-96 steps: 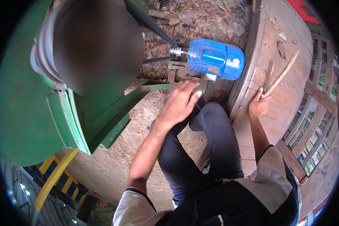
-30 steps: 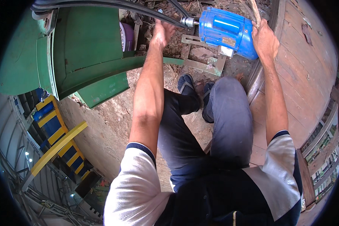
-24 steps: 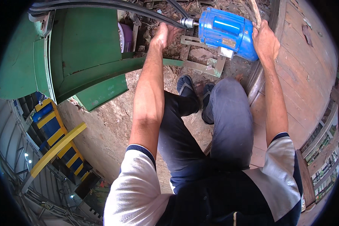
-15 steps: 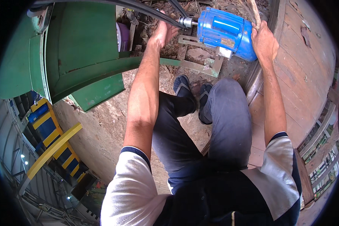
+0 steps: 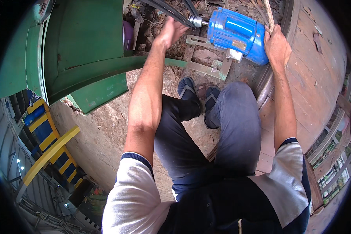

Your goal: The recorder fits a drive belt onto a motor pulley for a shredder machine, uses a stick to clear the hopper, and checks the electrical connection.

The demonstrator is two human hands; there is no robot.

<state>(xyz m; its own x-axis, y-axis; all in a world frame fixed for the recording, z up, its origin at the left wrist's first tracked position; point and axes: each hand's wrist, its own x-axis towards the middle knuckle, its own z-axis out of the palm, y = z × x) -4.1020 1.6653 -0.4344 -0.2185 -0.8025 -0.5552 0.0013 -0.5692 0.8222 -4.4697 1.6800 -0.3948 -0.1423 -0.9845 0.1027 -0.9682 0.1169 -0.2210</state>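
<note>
Motor [image 5: 238, 35] shaft behind left hand [image 5: 171, 33].

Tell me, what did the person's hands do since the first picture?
The left hand went from the knee up to the black belts by the blue motor shaft. The right hand left the wooden boards and took hold of a wooden stick at the motor's end. The motor, its metal bracket and the green machine look unmoved.

Dusty earthen floor [image 5: 105, 128], green machine housing [image 5: 85, 46], wooden plank platform [image 5: 316, 78], yellow-and-blue frame [image 5: 46, 152].
</note>
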